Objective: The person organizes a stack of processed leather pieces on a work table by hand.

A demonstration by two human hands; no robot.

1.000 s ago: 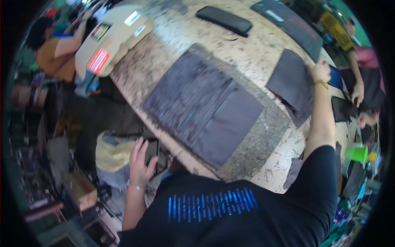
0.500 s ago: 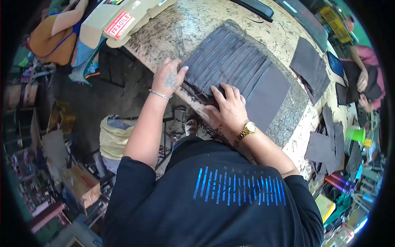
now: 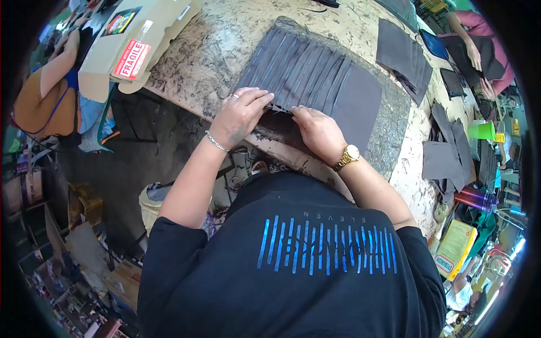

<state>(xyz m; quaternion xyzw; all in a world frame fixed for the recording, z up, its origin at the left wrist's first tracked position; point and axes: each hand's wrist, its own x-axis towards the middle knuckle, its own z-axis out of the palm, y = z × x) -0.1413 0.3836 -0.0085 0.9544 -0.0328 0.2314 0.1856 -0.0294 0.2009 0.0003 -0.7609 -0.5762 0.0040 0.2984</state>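
Note:
Dark strips (image 3: 298, 70) lie side by side, overlapping, on a dark flat sheet (image 3: 359, 107) on the worktable. At the near edge of the strips, my left hand (image 3: 243, 112) has its fingers pressed together on the strip ends. My right hand (image 3: 320, 132) pinches the same edge a little further right, thumb and fingertips closed on it. Between the two hands the edge looks slightly raised, with pale ends showing. Beneath the sheet is a board with a rough, dark-marked surface (image 3: 399, 121).
A cardboard box (image 3: 104, 56) with a red fragile label stands at the table's left. Dark sheets (image 3: 403, 53) and more pieces (image 3: 448, 155) lie to the right, near a green cup (image 3: 480, 130). Another person's hands (image 3: 479, 65) are at far right; a second person sits at far left.
My left hand has moved onto the strips' near edge, and my right hand has gone from lying spread to pinching that edge. The view has shifted.

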